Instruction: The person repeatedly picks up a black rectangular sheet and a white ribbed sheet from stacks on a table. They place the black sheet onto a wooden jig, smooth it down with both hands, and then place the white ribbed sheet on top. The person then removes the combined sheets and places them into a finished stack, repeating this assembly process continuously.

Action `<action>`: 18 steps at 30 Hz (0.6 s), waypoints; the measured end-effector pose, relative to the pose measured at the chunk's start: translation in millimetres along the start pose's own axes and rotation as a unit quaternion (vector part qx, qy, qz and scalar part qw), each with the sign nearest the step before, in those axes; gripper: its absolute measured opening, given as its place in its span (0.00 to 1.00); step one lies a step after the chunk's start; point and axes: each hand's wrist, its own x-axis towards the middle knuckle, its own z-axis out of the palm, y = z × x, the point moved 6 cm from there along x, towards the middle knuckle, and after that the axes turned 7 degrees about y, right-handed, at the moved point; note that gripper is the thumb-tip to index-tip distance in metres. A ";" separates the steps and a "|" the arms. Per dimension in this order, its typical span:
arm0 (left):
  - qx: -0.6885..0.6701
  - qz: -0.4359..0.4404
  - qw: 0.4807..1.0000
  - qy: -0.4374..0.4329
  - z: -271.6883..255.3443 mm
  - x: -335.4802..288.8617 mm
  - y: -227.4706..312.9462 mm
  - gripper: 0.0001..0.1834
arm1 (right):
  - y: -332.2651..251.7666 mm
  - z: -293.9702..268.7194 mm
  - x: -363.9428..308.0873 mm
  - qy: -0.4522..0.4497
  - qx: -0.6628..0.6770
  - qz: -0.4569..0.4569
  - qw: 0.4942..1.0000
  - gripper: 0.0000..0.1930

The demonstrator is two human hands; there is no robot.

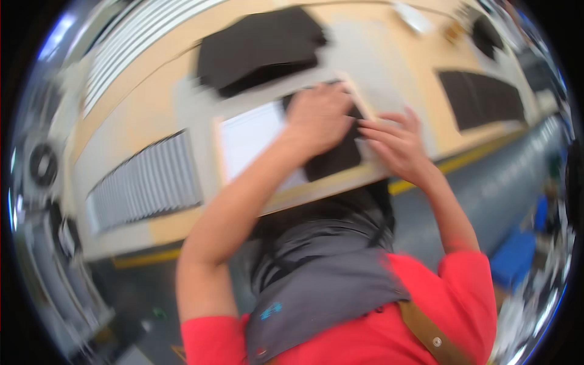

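Observation:
A flat black piece of material (337, 152) lies over the right part of a white sheet (252, 134) on a light wooden frame or board (359, 97) at the table's near edge. My left hand (322, 115) rests on the upper part of the black piece, its blurred fingers laid toward the right. At the board's right edge is my right hand (398, 143), fingers stretched out and slightly apart, their tips by the edge of the black piece. Whether anything thin is under the fingertips is hidden by blur.
A thick stack of dark pieces (261, 48) lies beyond the board. On the left sits a grey striped stack (149, 179), and on the right another dark piece (480, 100). A white object (413, 18) is at the far side. The table (134, 121) has yellow edging.

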 end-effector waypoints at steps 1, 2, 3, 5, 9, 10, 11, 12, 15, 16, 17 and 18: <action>0.002 0.022 0.999 0.041 1.4 -1.7 0.0 0.19 | -3.8 -4.5 5.9 -0.010 0.010 0.010 1.000 0.16; -0.008 0.008 0.998 0.063 1.4 -3.0 0.0 0.21 | -4.7 -13.4 6.9 -0.001 0.010 0.019 1.000 0.17; -0.015 0.012 0.994 0.104 -13.8 -4.1 7.4 0.23 | 3.0 -19.8 0.8 -0.001 0.003 0.028 1.000 0.18; -0.042 -0.001 0.985 0.170 -54.4 -22.0 -0.5 0.22 | 10.1 -27.0 -5.4 -0.004 -0.014 0.042 0.999 0.19; 0.067 -0.096 0.954 0.277 -161.8 -125.7 -81.6 0.20 | -2.6 -31.3 3.6 -0.011 -0.045 0.029 0.999 0.20; 0.067 -0.162 0.941 0.291 -196.6 -159.6 -106.9 0.18 | -6.6 -32.4 8.4 -0.013 -0.045 0.026 0.999 0.20; 0.097 -0.205 0.922 0.315 -228.0 -195.7 -129.7 0.16 | -4.6 -29.4 10.9 -0.015 -0.042 0.030 0.999 0.20; 0.121 -0.262 0.905 0.313 -261.5 -230.0 -152.4 0.16 | -3.1 -28.6 12.9 -0.017 -0.046 0.037 0.998 0.20; 0.251 -0.364 0.830 0.340 -349.2 -359.0 -226.4 0.14 | -11.9 -23.6 27.6 -0.024 -0.085 0.033 0.996 0.20; 0.302 -0.392 0.805 0.327 -375.8 -398.8 -245.2 0.13 | -18.6 -23.3 34.9 -0.032 -0.098 0.040 0.994 0.19; 0.330 -0.423 0.783 0.315 -402.0 -443.7 -265.7 0.13 | -21.9 -18.4 42.1 -0.037 -0.099 0.034 0.994 0.19; 0.340 -0.460 0.762 0.305 -420.8 -478.3 -283.5 0.13 | -29.1 -13.0 50.7 -0.042 -0.104 0.032 0.993 0.19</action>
